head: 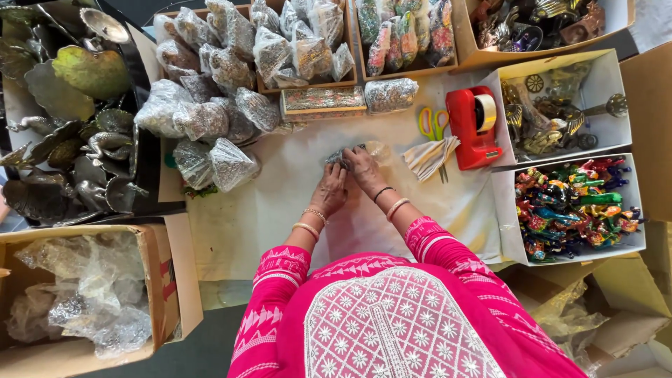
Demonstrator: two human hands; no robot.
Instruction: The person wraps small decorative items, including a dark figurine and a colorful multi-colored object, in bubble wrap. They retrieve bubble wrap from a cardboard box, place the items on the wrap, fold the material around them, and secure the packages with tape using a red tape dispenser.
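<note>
Both my hands rest together on a white cloth-covered table (280, 210). My left hand (327, 190) and my right hand (364, 168) press on a small silvery item in a clear plastic bag (350, 152). The hands cover most of it. Bangles circle both wrists, and pink embroidered sleeves run down toward the camera.
A pile of bagged silvery items (210, 119) lies to the left. A red tape dispenser (474, 126), scissors (434, 124) and folded paper (430, 155) sit to the right. Boxes of colourful figurines (577, 206), metal ornaments (553, 112) and dark metal birds (70, 140) surround the table.
</note>
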